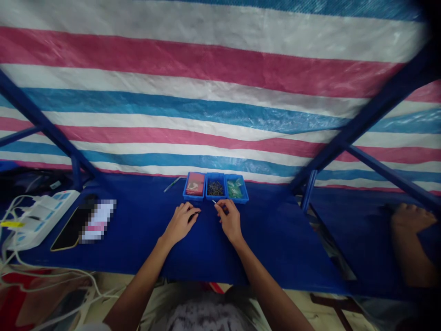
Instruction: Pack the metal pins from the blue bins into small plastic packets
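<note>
My left hand (179, 224) is low over the blue tabletop, its thumb and fingers closed around a small dark piece (193, 214) whose kind I cannot make out. To its right, my right hand (230, 223) pinches a small silvery screw (214, 202) between thumb and forefinger, just in front of the middle bin. Three small blue bins stand side by side beyond my hands. The left bin (194, 198) holds a reddish pad with small pale bits on it. Many small metal screws (216, 188) fill the middle one. Inside the right bin are clear greenish plastic bags (234, 188).
A thin pen-like stick (172, 185) lies left of the bins. Farther left are a phone (71, 226), a blurred-out item (98, 220) and a white power strip (51, 218) with cables. Blue metal struts (339, 143) flank the space. Another person's hand (411, 218) rests at the far right.
</note>
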Demonstrator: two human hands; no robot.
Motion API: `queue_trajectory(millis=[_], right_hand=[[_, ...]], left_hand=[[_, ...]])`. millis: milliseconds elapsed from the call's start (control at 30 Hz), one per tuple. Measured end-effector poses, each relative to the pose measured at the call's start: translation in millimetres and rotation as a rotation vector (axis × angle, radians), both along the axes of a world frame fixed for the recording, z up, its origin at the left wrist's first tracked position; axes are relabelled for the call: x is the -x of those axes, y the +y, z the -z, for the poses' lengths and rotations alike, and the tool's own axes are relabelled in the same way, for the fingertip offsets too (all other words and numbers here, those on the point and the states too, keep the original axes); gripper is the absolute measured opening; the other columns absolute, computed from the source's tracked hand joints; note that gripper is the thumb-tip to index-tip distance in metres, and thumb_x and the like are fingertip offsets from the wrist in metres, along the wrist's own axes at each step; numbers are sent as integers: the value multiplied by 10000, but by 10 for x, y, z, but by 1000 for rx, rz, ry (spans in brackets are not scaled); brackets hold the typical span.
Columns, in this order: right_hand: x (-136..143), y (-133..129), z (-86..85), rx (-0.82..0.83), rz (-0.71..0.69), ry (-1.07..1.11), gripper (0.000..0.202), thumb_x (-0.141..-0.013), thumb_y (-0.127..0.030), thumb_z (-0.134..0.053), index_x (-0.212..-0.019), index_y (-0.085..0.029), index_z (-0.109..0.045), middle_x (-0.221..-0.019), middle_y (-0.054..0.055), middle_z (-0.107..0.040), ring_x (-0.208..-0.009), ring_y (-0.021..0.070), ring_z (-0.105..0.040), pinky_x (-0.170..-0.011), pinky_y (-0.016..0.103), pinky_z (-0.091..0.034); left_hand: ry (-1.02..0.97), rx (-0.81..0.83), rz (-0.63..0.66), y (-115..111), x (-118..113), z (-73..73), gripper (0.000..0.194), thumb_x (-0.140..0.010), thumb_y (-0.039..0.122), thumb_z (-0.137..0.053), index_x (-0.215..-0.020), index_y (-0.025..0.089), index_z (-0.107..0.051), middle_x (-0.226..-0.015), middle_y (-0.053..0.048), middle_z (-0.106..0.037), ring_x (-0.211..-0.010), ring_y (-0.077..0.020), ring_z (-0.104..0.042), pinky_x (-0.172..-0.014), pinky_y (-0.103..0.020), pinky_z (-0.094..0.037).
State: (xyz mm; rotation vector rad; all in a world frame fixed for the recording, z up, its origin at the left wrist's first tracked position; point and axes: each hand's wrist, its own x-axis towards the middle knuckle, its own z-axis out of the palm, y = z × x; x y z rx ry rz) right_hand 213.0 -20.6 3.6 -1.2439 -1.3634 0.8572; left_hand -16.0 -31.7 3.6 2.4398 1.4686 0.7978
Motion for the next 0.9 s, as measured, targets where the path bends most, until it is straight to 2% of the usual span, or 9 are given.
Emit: queue_trajectory(millis=[200,400,600,900], right_hand=[[-4,44,0,118,-83,286,387,-972,-585,-610,-999,-211,-703,-740,-8,-606,-521,116,-540,-390,204,-408],[-34,87,17,168,-107,471,372,-899,-567,-719,-1042,-223,-700,-823,-11,-634,-526,101,-550,-391,199,-399],[-22,79,6,184,-87,468,350,-857,-533,-778,-936,-224,-634,-841,-11,-657,-543,111,-607,-390,194,-430],[-19,51,-49,168,-25,371,372,-854,-527,-789,-864,-227,-569,-625,-58,-587,-473,117,-564,-389,196,-439]], left_hand=[[-16,-2,3,0,6,8,273,-1082,291,-510,-1269,299,-709,-1102,-59,-626,-983,-233,-593,-904,-406,-475],[-18,0,3,2,7,9,270,-1084,300,-511,-1262,302,-714,-1100,-58,-628,-982,-232,-592,-895,-401,-472],[-10,-1,1,7,6,31,257,-1080,289,-522,-1251,300,-714,-1117,-57,-626,-997,-234,-590,-906,-405,-466],[-3,6,7,-6,-1,-15,266,-1084,282,-506,-1253,302,-711,-1110,-61,-622,-1007,-238,-588,-898,-401,-467]])
